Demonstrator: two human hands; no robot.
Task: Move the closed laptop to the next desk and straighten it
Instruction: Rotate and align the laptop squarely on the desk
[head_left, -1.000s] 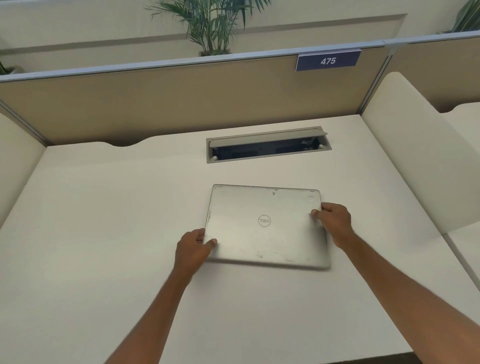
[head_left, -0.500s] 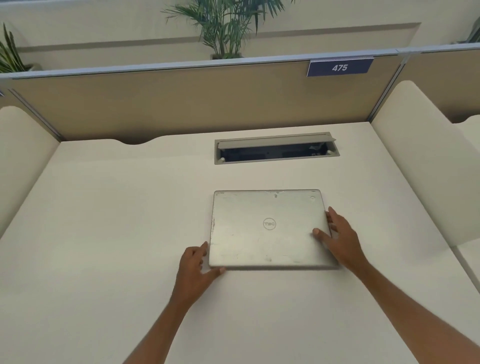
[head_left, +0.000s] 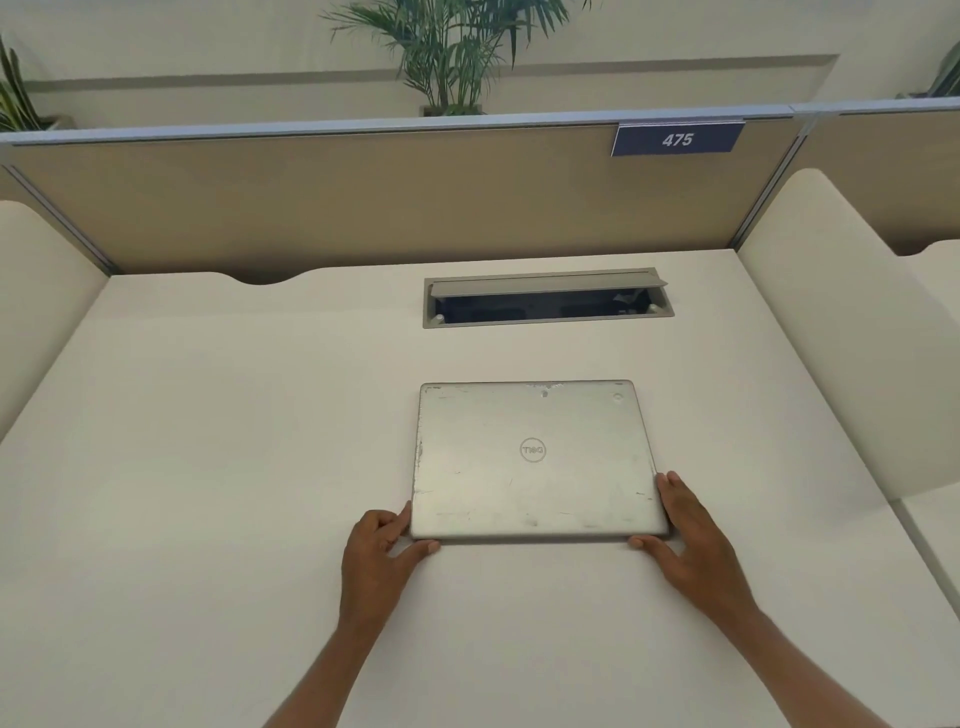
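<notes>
Pale surface (head_left: 208, 467), closed laptop (head_left: 530, 457) flat near its middle, roughly square to the back edge; left hand (head_left: 376, 551) curls round its near-left corner, right hand (head_left: 685, 540) presses straight-fingered against the near-right, so an uneven nudge likely skews it.

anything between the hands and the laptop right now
Nothing visible. The left hand and right hand both touch the near corners of the closed silver laptop lying on the cream desk.
</notes>
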